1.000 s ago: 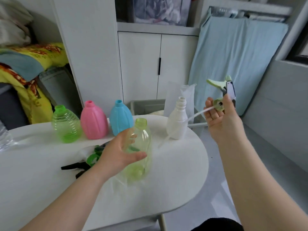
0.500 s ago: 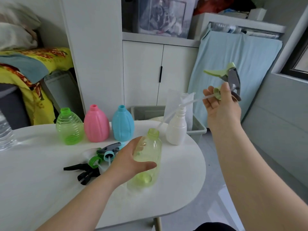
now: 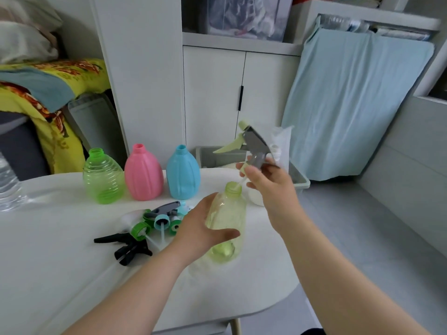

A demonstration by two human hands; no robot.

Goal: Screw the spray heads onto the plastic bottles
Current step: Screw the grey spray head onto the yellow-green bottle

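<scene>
A white rounded table (image 3: 60,262) stands before white cabinets (image 3: 242,97) and a draped pale blue cloth (image 3: 358,105); on it stand a green ribbed bottle (image 3: 102,176), a pink bottle (image 3: 143,174) and a blue bottle (image 3: 183,174), with loose spray heads (image 3: 145,226) lying in front of them. The left hand (image 3: 203,228), reaching in from below, wraps around the pale yellow-green bottle (image 3: 227,221) standing upright on the table. The right hand (image 3: 271,184), raised above it, pinches the collar of a grey-and-green spray head (image 3: 251,143), whose tube enters the bottle's mouth.
</scene>
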